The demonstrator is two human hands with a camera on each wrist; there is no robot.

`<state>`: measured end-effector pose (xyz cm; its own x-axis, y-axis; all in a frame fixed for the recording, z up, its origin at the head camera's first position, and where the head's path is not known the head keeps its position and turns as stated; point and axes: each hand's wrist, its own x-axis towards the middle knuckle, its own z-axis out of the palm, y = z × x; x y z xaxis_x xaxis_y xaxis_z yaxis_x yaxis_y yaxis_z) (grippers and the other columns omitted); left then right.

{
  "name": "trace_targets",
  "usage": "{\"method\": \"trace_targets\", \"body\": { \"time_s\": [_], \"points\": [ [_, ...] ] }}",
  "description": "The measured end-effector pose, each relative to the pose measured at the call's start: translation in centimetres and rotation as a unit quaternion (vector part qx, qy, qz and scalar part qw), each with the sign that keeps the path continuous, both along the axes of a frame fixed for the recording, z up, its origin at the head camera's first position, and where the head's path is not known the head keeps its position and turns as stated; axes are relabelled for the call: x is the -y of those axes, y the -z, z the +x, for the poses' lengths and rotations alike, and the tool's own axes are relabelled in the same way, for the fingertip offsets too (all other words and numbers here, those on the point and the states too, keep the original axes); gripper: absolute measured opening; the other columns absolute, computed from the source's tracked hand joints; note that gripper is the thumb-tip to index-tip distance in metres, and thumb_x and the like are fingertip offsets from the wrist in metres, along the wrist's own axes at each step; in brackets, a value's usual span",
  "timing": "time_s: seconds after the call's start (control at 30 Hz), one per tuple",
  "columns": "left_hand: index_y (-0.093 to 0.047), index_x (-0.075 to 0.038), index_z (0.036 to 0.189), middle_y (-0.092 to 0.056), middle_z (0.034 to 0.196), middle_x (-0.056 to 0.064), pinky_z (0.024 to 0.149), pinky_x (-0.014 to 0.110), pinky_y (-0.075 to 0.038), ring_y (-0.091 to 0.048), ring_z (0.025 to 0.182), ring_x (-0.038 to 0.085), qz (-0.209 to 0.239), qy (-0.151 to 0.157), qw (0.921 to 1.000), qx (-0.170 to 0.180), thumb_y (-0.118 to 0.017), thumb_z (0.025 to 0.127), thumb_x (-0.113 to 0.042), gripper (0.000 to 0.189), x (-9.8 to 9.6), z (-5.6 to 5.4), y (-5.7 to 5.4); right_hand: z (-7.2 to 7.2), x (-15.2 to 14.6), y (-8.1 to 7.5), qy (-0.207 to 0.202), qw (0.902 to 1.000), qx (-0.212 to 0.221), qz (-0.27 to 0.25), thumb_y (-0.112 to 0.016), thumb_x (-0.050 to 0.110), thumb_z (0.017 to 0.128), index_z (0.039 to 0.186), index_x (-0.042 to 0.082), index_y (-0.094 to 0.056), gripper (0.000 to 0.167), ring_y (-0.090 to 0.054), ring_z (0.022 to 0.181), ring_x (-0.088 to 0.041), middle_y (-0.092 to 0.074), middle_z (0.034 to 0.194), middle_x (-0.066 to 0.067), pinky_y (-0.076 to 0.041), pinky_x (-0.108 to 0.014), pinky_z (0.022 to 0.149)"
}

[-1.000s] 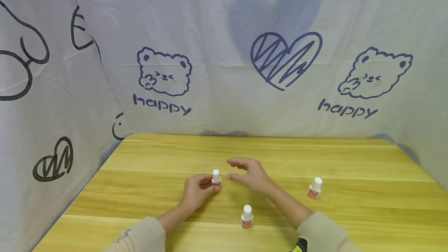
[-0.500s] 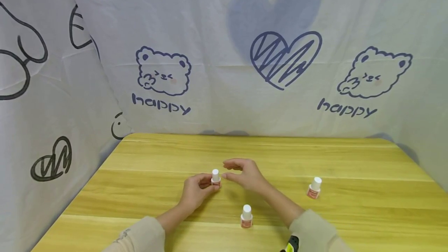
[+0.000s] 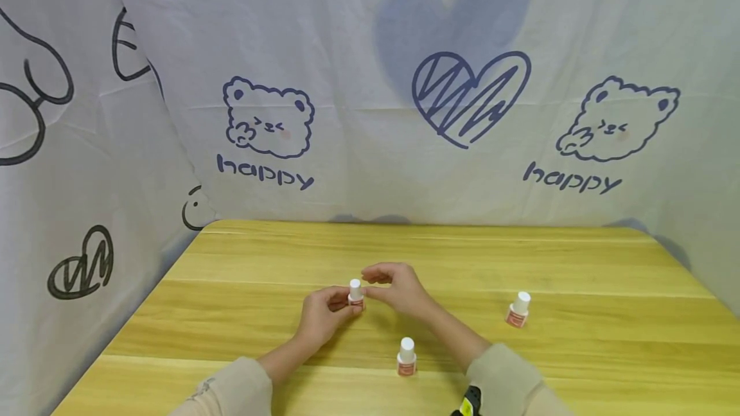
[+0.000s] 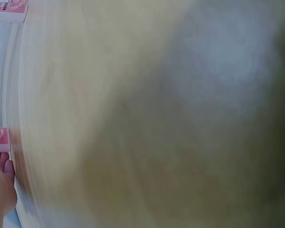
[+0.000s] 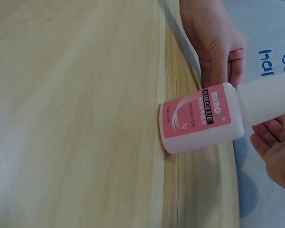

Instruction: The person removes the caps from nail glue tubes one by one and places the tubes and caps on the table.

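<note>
My left hand point(image 3: 321, 314) pinches a small white bottle point(image 3: 355, 287) with a pink label, which stands upright with its cap on. In the left wrist view its pink label point(image 4: 3, 137) shows between thumb and fingers. My right hand point(image 3: 400, 289) reaches in from the right, fingers extended and thumb tip right at the white cap. A second bottle point(image 3: 406, 361) stands nearer me, between my forearms. Large in the right wrist view, a nail glue bottle point(image 5: 199, 118) with "NAILGLUE" on its label overlaps the fingers of both hands and hides what lies between them.
A third matching bottle point(image 3: 518, 311) stands on the wooden table point(image 3: 607, 339), right of my right forearm. White cloth point(image 3: 358, 165) printed with bears and a heart hangs behind the table's far edge, and more cloth point(image 3: 133, 165) hangs at the left.
My right hand has moved left, bringing its thumb and fingers up to the held bottle's cap. My left hand keeps its grip on that bottle, and the other bottles stay put.
</note>
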<state>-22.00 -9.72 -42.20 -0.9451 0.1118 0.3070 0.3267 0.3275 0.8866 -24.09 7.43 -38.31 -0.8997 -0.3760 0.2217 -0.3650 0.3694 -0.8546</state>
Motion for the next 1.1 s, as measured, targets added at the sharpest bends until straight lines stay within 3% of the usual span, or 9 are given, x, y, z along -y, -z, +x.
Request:
{"method": "trace_targets", "body": {
  "time_s": [0.2,0.57,1.1],
  "points": [
    [-0.068,0.007,0.095,-0.070,0.090,0.022,0.072,0.027,-0.057,-0.069,0.085,0.030,0.011,0.002,0.9999,-0.001,-0.074,0.073,0.000,0.024,0.2,-0.5,0.8,-0.2,0.4,0.0,0.000,1.0000,0.001,0.006,-0.070,0.014,0.083,0.107,-0.003,-0.065,0.031,-0.063,0.096,-0.026,-0.069,0.104,-0.015,-0.053,-0.031,0.084],
    [-0.069,0.006,0.093,-0.071,0.089,0.021,0.070,0.026,-0.057,-0.070,0.083,0.029,0.017,0.000,0.9999,0.003,-0.075,0.073,-0.002,0.022,0.1,-0.4,0.7,-0.4,1.1,0.1,-0.010,0.9999,0.003,-0.003,-0.070,0.012,0.082,0.098,0.000,-0.069,0.020,-0.063,0.082,-0.015,-0.070,0.092,-0.013,-0.052,-0.021,0.073],
    [-0.070,0.005,0.090,-0.071,0.087,0.019,0.070,0.021,-0.057,-0.070,0.080,0.028,0.003,0.014,0.9999,0.002,-0.075,0.073,-0.001,0.019,0.6,-0.7,1.1,-0.2,1.5,0.0,-0.005,0.9998,-0.012,0.014,-0.069,0.010,0.083,0.093,0.001,-0.070,0.013,-0.063,0.082,-0.015,-0.071,0.089,-0.011,-0.052,-0.022,0.074]
  ]
}}
